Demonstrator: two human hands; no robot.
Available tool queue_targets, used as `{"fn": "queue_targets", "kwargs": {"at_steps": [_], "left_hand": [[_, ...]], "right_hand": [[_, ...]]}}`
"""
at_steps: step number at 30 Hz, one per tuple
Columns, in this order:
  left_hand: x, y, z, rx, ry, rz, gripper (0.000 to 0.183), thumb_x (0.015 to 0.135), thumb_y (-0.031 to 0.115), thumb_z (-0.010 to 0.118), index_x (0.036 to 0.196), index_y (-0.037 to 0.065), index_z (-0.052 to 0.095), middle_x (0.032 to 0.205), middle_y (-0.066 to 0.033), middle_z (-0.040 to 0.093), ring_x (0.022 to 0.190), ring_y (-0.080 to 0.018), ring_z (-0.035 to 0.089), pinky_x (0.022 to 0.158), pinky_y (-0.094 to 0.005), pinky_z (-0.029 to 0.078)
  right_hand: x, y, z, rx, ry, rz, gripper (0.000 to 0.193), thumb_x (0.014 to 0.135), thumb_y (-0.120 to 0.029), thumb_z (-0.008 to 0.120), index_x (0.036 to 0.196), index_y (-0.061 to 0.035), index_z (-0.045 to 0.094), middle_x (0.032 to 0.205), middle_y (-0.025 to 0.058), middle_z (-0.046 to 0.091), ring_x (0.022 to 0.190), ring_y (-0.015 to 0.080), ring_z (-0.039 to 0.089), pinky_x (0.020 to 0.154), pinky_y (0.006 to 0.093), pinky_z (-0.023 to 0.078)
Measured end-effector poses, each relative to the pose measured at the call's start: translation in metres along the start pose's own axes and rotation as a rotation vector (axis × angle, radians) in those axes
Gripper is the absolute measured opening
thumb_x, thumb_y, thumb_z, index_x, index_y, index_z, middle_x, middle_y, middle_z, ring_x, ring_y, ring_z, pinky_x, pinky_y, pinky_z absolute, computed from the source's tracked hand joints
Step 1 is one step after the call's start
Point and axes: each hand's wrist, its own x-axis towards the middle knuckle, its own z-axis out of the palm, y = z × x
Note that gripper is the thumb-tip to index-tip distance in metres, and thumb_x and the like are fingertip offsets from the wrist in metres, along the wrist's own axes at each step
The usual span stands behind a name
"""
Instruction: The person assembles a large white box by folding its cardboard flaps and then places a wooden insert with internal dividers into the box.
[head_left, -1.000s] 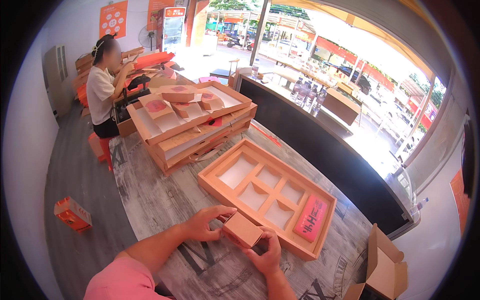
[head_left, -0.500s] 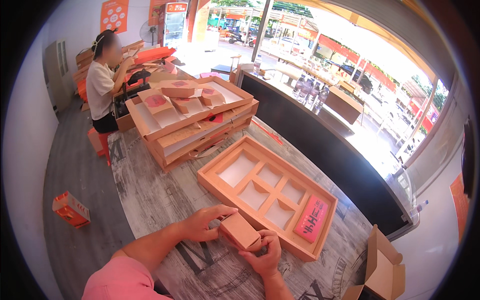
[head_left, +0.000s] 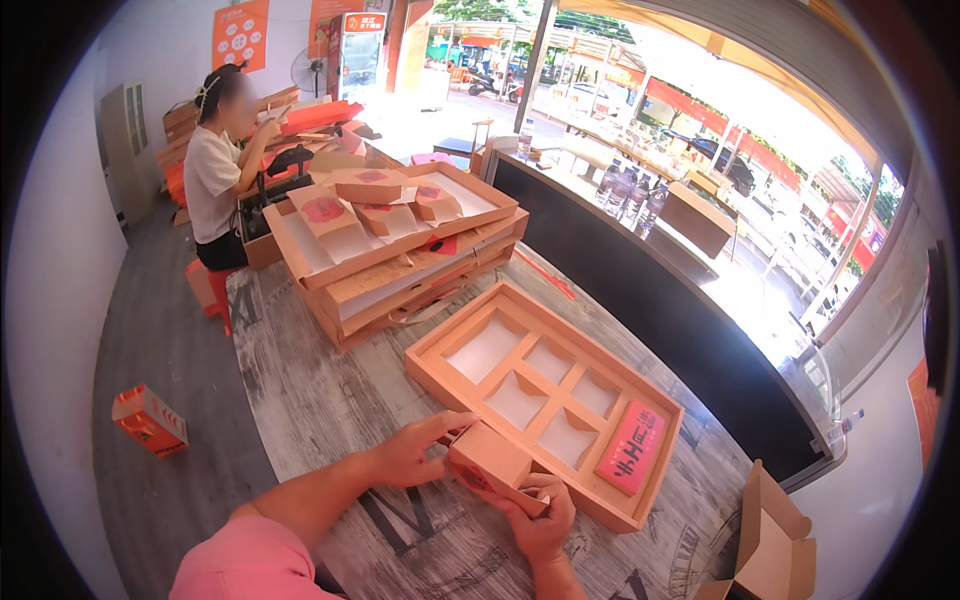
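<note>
Cardboard box, small and brown, is gripped between your left hand and right hand, near a shallow brown rectangular cardboard tray (five white-floored compartments, one flat red rectangular packet along its right end).

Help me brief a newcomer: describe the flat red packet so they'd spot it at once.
On the grey wood-patterned table, find the partitioned cardboard tray, beyond the left hand and right hand that hold a brown carton. The flat red packet, rectangular with dark lettering, lies at the tray's right end. It is the tray's only red piece; the compartments beside it show white bottoms.
</note>
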Motion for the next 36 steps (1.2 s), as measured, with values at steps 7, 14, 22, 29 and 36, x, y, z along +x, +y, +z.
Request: {"fn": "queue_targets", "kwargs": {"at_steps": [7,14,22,29,36], "left_hand": [[-0.001,-0.004,0.002,0.027,0.006,-0.026,0.075,0.090,-0.002,0.064,0.160,0.006,0.040,0.152,-0.0137,0.053,0.138,-0.0240,0.054,0.112,-0.0402,0.048],[-0.002,-0.002,0.001,-0.142,-0.002,-0.190,0.081,0.085,-0.005,0.058,0.163,0.006,0.037,0.158,-0.0118,0.048,0.148,-0.0217,0.045,0.120,-0.0431,0.042],[0.002,-0.010,0.001,-0.244,-0.037,-0.169,0.088,0.083,-0.001,0.059,0.166,0.012,0.032,0.149,-0.0106,0.050,0.141,-0.0215,0.049,0.110,-0.0374,0.049],[-0.001,-0.011,0.008,-0.343,-0.080,-0.172,0.086,0.086,0.000,0.061,0.166,0.012,0.032,0.147,-0.0104,0.052,0.140,-0.0217,0.051,0.110,-0.0366,0.049],[0.000,-0.004,0.015,-0.469,-0.084,-0.272,0.083,0.091,-0.001,0.065,0.166,0.011,0.031,0.157,-0.0105,0.047,0.141,-0.0202,0.050,0.114,-0.0364,0.045]], "right_hand": [[0.004,-0.006,-0.003,-0.063,-0.074,-0.087,0.045,0.074,-0.014,0.096,0.096,-0.0050,0.058,0.101,0.0143,0.072,0.090,0.0266,0.069,0.079,0.0372,0.056],[0.012,-0.006,-0.004,-0.199,-0.203,-0.302,0.064,0.066,-0.037,0.100,0.110,-0.0044,0.067,0.117,0.0154,0.071,0.102,0.0367,0.067,0.089,0.0466,0.054],[0.004,-0.001,-0.011,-0.398,-0.229,-0.385,0.088,0.065,-0.055,0.097,0.131,-0.0041,0.066,0.124,0.0151,0.067,0.105,0.0370,0.063,0.088,0.0481,0.052],[0.011,-0.008,-0.007,-0.553,-0.230,-0.482,0.066,0.077,-0.056,0.089,0.120,-0.0076,0.073,0.116,0.0115,0.069,0.091,0.0357,0.062,0.083,0.0469,0.051],[0.008,-0.009,-0.009,-0.498,-0.234,-0.384,0.052,0.081,-0.048,0.087,0.113,-0.0087,0.077,0.111,0.0113,0.074,0.099,0.0394,0.066,0.090,0.0499,0.050]]}}
